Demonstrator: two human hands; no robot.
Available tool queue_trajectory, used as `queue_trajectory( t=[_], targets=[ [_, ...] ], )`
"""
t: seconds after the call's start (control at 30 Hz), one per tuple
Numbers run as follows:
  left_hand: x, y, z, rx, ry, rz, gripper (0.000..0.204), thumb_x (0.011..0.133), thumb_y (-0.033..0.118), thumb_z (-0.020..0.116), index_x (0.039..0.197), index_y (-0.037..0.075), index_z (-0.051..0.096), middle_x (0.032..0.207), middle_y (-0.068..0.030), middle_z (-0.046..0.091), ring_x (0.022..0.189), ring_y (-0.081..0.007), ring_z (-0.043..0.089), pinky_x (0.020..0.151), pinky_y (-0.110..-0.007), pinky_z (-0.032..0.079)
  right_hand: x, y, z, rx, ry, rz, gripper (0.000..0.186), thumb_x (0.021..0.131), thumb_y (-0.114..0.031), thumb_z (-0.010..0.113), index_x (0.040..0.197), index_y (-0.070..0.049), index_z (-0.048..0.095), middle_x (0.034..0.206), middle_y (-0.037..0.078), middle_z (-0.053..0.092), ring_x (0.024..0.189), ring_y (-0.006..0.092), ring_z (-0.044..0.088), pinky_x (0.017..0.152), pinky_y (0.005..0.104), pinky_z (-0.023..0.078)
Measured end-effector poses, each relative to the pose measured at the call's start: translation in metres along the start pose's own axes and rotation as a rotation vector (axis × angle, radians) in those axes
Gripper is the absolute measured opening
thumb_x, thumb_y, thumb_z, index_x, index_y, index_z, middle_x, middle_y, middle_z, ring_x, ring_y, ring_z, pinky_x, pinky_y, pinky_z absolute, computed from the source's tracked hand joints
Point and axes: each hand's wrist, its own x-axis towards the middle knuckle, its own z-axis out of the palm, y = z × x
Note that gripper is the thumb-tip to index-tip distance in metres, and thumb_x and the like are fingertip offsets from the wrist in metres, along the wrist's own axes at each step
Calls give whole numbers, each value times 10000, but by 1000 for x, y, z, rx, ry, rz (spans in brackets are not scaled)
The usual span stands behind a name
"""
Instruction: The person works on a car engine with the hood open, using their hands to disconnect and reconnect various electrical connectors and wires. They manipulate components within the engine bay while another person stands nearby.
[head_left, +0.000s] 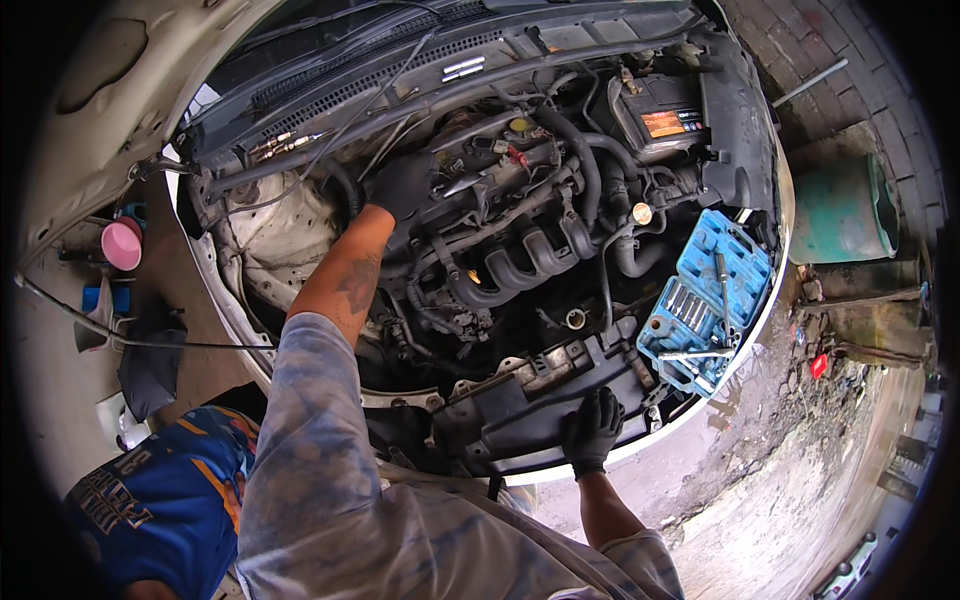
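Note:
My left hand [398, 188], in a black glove, reaches over the left end of the engine [520, 245]. Its fingers blend into the dark parts, so their pose is hidden. A silver tool-like piece [460, 186] lies on the engine just right of that hand. On the black plastic panel [520, 415] at the front of the engine bay rests my right hand [594, 432], also black-gloved, fingers stretched out, nothing in it. Nearest to it, on the right, sits an unfolded blue socket set case [735, 260] with a ratchet [697, 354] lying across it.
A battery [660, 115] stands at the far right of the bay. Spark-plug-like parts [280, 146] and small metal pieces [463, 68] lie along the back. A person in a blue jersey [165, 500] is close on my left. A green drum [845, 212] stands right of the car.

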Motion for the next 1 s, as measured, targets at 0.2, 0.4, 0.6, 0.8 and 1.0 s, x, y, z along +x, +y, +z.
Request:
queue_trajectory(
  t=[0.2,0.4,0.6,0.8,1.0],
  targets=[
    [-15,14,-6,-320,-9,-123,190,924,188,715,1019,24,731,944,-177,740,863,-328,720,791,-397,547,2,-3,-5,-20,2,-5,647,889,-331,650,1428,6,526,1448,286,525,1346,485,478,1145,641,322],
    [-35,57,-34,-316,46,-35,278,916,258,745,1043,11,733,928,-160,744,855,-378,710,791,-418,554,0,1,-1,-3,13,26,635,880,-350,659,1414,-25,547,1452,265,526,1345,480,477,1145,647,314],
    [-59,45,-24,39,123,150,308,884,338,784,1042,79,729,1050,-111,720,876,-344,706,783,-430,554,0,0,1,3,16,11,635,878,-342,656,1414,-19,542,1446,265,530,1341,477,481,1143,643,317],
    [-52,49,-6,73,135,133,281,868,328,789,1021,101,726,1064,-95,704,869,-326,703,765,-435,551,2,-3,-4,-6,-6,-2,654,917,-340,631,1441,27,498,1452,299,516,1339,495,476,1137,639,330],
    [-38,52,3,87,116,44,214,873,286,744,995,110,746,1006,-99,723,869,-350,711,754,-445,560,-1,1,1,-10,11,8,658,871,-325,667,1431,-15,518,1451,273,521,1347,473,475,1152,637,313]
  ],
)
